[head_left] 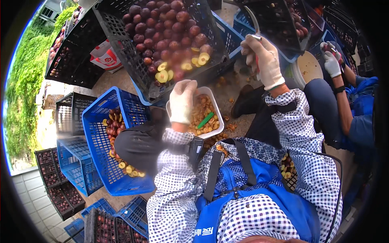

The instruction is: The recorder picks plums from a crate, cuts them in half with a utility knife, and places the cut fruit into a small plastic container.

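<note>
So over at about 9 o'clock there's a tilted blue crate (pixel 93 139) with dark red plums and yellow-fleshed halves piled inside, right by the person's knee. Next along, around 11 o'clock, a black crate (pixel 112 36) holds the main heap of whole plums (pixel 162 30), with a bunch of cut halves (pixel 162 76) sitting at the end closest to the person. Just off that end, also 11 o'clock but nearer the middle, is the gloved left hand (pixel 182 99), fingertips drawn together; honestly can't tell if anything's pinched in there. Slightly right of it, near dead centre, a white tub (pixel 220 123) is loaded with small brownish-yellow bits, and a green stick-like thing (pixel 205 120) lies on top of them. Then around 1 to 2 o'clock the gloved right hand (pixel 263 58) is up in the air, clamped on a curved knife (pixel 255 21), blade sticking up toward 12. Past that, at 2 o'clock, there's a whitish bucket (pixel 298 73), and just beyond it a co-worker's gloved hand (pixel 333 65).
</note>
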Tool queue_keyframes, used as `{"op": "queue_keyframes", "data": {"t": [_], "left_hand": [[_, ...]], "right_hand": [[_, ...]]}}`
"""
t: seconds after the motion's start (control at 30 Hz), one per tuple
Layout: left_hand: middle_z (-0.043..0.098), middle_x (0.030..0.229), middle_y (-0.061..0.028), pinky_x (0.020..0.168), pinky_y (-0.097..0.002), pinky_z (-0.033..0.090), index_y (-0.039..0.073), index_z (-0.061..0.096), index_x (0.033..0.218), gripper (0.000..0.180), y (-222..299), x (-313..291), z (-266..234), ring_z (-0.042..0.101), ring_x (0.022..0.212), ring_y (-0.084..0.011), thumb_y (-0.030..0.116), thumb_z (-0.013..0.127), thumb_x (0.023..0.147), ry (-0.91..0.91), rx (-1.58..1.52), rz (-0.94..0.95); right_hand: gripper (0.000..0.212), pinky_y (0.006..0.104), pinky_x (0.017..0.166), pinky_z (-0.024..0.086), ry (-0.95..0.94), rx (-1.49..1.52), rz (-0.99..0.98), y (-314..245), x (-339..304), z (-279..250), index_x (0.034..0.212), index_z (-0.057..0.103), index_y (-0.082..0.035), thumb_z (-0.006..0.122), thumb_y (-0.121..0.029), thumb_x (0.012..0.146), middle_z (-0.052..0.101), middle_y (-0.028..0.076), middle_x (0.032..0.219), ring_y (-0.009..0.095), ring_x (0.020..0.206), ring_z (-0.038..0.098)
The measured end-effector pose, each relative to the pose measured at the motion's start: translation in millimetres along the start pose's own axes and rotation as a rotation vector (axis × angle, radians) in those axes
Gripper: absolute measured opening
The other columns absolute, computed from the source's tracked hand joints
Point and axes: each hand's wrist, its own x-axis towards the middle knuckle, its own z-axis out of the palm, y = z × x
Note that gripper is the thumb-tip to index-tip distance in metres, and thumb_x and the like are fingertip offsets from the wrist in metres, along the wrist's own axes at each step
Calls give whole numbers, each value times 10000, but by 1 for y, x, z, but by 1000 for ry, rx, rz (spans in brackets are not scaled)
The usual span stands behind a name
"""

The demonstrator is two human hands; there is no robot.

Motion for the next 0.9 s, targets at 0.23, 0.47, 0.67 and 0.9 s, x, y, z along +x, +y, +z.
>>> {"op": "queue_keyframes", "data": {"t": [0.23, 0.47, 0.67, 0.9], "left_hand": [[722, 1075, -197, 878, -376, 534, 86, 708, 1182, 389, 13, 128, -43, 680, 1027, -325, 255, 694, 832, 129, 741, 170], [651, 1189, -250, 977, -484, 487, 63, 631, 1229, 757, -11, 216, 9, 582, 1189, -403, 630, 735, 737, 50, 1477, 18], [713, 1154, -192, 953, -418, 522, 70, 740, 1059, 563, 13, 230, 5, 681, 1078, -341, 500, 788, 697, -341, 1463, -54], [507, 1314, -224, 1119, -420, 363, 8, 422, 1438, 725, -19, 265, 86, 490, 1270, -401, 103, 759, 803, -51, 803, 643]], "right_hand": [[293, 185, 435, 365, -12, 128, 205, 9, 2, -1, 965, 679, -48, 680, -340, 944, 649, 11, 771, 48, 510, 527], [274, 260, 560, 440, -62, 170, 366, -11, 1, -1, 974, 681, -30, 705, -292, 899, 632, 19, 789, 99, 633, 557], [307, 256, 492, 378, -173, 210, 394, -8, -7, 0, 947, 672, -51, 691, -355, 908, 593, 21, 748, 88, 550, 499], [294, 237, 479, 356, -128, 337, 371, -3, -5, -6, 1005, 679, -37, 694, -314, 909, 582, 17, 758, 81, 557, 485]]}}
